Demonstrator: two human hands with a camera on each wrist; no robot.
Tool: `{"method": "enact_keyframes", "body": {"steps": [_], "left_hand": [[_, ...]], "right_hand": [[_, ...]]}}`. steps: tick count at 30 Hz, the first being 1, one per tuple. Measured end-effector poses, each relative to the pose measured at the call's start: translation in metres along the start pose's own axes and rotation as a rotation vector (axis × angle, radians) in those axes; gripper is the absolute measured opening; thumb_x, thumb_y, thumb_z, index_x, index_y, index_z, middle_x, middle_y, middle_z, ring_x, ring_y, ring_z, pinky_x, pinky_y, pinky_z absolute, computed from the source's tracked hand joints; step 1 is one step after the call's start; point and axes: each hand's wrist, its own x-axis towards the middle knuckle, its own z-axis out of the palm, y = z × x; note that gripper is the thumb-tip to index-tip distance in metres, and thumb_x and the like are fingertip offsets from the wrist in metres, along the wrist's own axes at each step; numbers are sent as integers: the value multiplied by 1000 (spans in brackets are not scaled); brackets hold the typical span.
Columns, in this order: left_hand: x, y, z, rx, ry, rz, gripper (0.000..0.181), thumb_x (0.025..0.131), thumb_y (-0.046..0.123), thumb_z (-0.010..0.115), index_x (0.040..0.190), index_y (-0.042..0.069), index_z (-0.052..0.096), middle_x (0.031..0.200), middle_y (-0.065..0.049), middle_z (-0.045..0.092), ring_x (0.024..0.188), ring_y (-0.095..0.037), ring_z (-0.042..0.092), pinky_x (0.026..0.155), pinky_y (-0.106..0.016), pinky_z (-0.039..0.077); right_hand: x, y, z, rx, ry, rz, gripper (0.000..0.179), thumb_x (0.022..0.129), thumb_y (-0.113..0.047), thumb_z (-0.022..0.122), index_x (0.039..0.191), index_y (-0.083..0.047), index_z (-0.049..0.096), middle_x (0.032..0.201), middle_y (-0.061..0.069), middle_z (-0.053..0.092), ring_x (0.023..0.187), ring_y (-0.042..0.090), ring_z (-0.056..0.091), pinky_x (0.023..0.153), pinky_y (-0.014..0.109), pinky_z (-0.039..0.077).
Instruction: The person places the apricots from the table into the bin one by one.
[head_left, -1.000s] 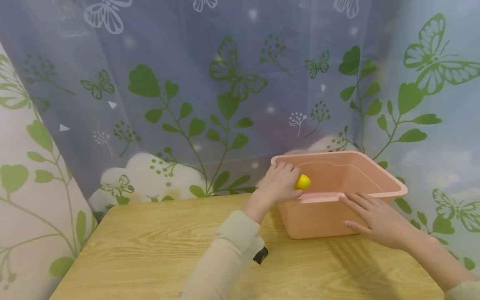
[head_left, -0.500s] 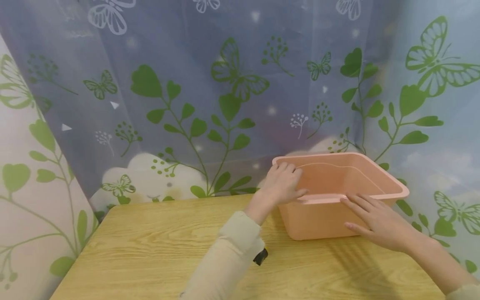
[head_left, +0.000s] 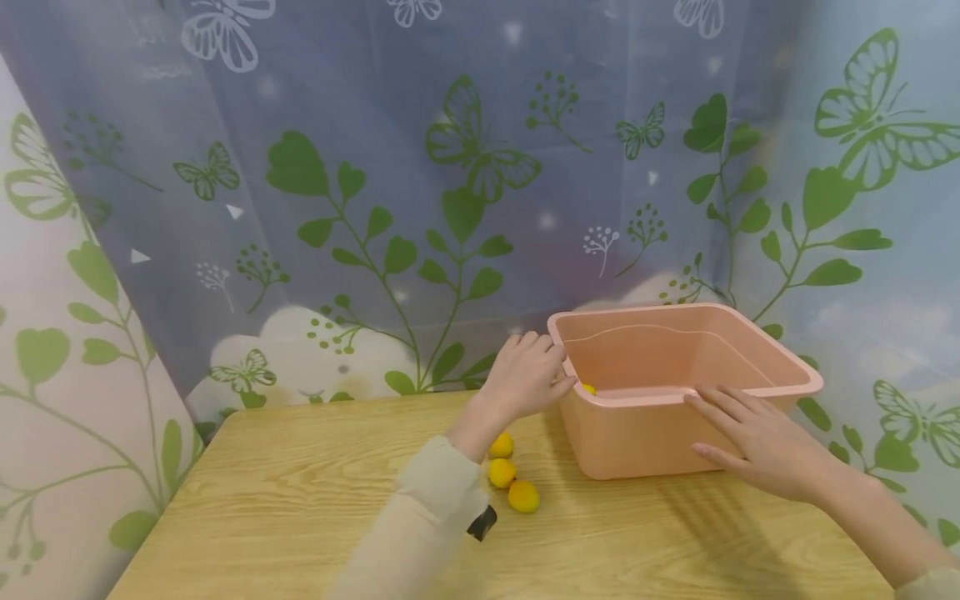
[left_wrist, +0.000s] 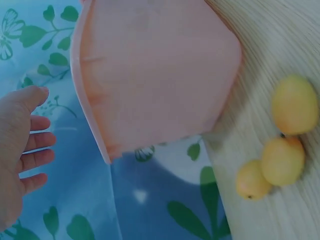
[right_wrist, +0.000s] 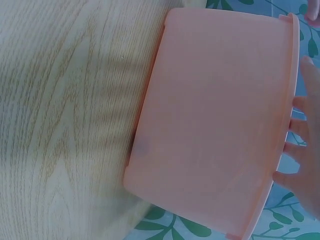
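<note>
Left of the pink bin [head_left: 652, 443], the left hand [head_left: 520, 377] is hanging, fingers loose and apart, and three yellow fruits [head_left: 502, 473] are lying; another fruit [head_left: 588, 389] is showing inside; the right hand [head_left: 757, 437] is resting straight fingers on its near rim [head_left: 637, 402]

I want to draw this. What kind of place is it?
Probably a corner of a room, though I can't tell which: there's a wood-grain table, a butterfly-printed curtain behind it, and a peach-pink plastic tub on top.

Left hand [left_wrist: 15, 155] near pink bin [left_wrist: 160, 70], 3 yellow fruits [left_wrist: 283, 161] on wood-grain table [left_wrist: 272, 30]
</note>
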Motion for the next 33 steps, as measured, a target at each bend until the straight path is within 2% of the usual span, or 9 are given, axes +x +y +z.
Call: {"method": "enact_keyframes", "body": {"steps": [4,8,15,22,26,30,33], "left_hand": [[-11,-9,7,-11,16,-6,30,91,44,53,102,18,63,92,5,58,84,-14,51,75,-28,40],[-22,-15,16,-39,-6,-24,33,90,43,55,107,16,63,96,2,59,87,-16,52,75,-29,41],[-40,-25,35,-33,-19,-34,38,89,44,57,107,12,62,98,-1,59,88,-19,52,75,-32,42],[-56,-33,52,-24,-74,-45,44,87,46,59,112,10,61,102,-3,58,92,-21,53,79,-34,43],[-64,-38,62,-23,-85,-50,46,86,46,60,114,9,60,105,-5,58,94,-21,53,79,-34,42],[-70,-42,72,-36,-99,-55,49,85,45,62,117,8,58,108,-7,58,96,-23,53,78,-35,42],[-72,-44,79,-50,-138,-70,51,85,45,62,120,8,56,112,-8,57,101,-25,53,83,-37,42]], "right_hand": [[0,1,0,-4,0,0,64,91,-39,56,143,-8,34,141,22,35,126,45,32,104,52,21],[0,1,0,-14,4,-3,65,90,-39,57,143,-8,35,141,22,36,125,45,32,102,52,24],[0,1,1,-21,13,-7,65,90,-39,57,143,-9,35,141,22,36,125,45,33,101,53,25],[-1,3,2,-20,28,-17,65,90,-37,58,144,-10,33,141,22,36,126,44,33,104,50,23],[0,3,3,-18,39,-25,66,90,-37,58,145,-11,32,141,21,36,126,44,33,105,49,21],[0,2,3,-14,43,-28,66,90,-36,58,145,-12,31,141,21,36,127,43,32,105,48,21],[-1,2,3,-14,45,-30,66,90,-36,58,146,-14,30,142,20,36,127,43,32,105,48,21]]}}
